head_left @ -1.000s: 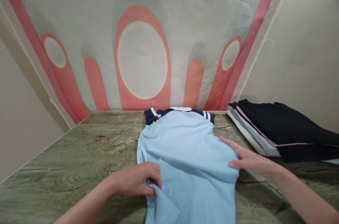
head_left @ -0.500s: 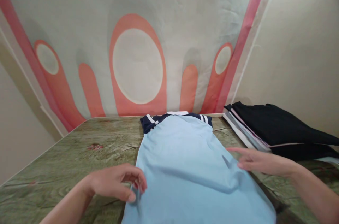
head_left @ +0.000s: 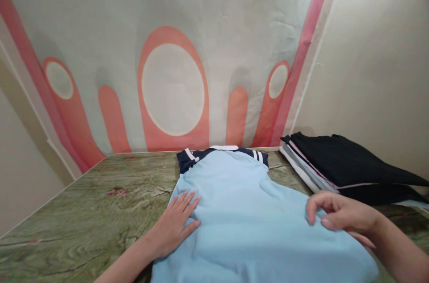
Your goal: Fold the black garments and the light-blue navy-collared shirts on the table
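A light blue shirt (head_left: pixel 234 211) lies lengthwise on the wood-patterned table, its navy, white-striped parts (head_left: pixel 189 159) and white collar strip at the far end. My left hand (head_left: pixel 170 227) rests flat on the shirt's left side, fingers spread. At the opposite edge, my right hand (head_left: pixel 348 214) has its fingers curled with the thumb close by, closed on the shirt's side. That edge bulges out to the right beneath this hand. The pinched cloth itself is mostly hidden by the fingers. The near end of the shirt runs out of view.
A stack of folded clothes (head_left: pixel 348 160), black on top with white and grey layers below, sits at the back right, near my right hand. The table (head_left: pixel 83 211) has a wood-grain surface. Behind it rises a wall covering (head_left: pixel 234 24) with pink and orange shapes.
My left hand has gone from curled at the shirt's left edge to lying flat on it. My right hand has closed, and the shirt's right edge has shifted outward to the right.
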`<state>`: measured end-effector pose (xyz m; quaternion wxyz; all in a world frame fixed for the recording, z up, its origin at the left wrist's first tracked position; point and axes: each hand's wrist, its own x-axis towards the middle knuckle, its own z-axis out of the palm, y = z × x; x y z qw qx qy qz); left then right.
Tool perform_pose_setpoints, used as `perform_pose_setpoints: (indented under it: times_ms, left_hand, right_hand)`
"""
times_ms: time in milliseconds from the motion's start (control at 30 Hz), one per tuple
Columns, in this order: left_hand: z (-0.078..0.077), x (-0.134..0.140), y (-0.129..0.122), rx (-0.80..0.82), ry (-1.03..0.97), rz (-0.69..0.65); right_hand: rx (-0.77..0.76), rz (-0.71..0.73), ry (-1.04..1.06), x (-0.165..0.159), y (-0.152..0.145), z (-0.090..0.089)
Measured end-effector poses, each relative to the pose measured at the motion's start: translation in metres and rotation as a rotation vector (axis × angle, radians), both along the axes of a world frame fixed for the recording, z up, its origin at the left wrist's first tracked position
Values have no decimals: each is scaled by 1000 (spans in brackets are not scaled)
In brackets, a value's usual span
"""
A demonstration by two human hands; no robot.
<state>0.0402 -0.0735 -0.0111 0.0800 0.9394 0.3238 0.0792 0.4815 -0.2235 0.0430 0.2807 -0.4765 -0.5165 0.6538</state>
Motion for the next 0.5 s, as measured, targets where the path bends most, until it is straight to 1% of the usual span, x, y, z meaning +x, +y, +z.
perform_pose_setpoints:
  times_ms: [33,100,167,233,300,367,433,500]
  left_hand:
    - [-1,0,0,26,12,1]
    - [-1,1,0,78,39,1]
    - [-2,1,0,134,72,1]
    - [-3,1,0,188,103,6]
    - [-3,0,1,218,128,12]
    - [-2,0,-1,218,143,14]
    - [0,-1,-6,202,152,14]
    - [5,-1,-16,173,159,6]
  right_hand:
    - [-58,27,-6,2,1,-2]
    - [-160,140,-80,3,5,-6]
    - [-168,240,-224,1,10,-10]
    - [-119,261,-375,-1,16,-14]
    - [-57,172,-477,0,22,-19]
    - [-2,-7,-500,4,32,-27]
    - [48,-230,-448,9,49,-36]
    - [64,-440,-345,12,73,-44]
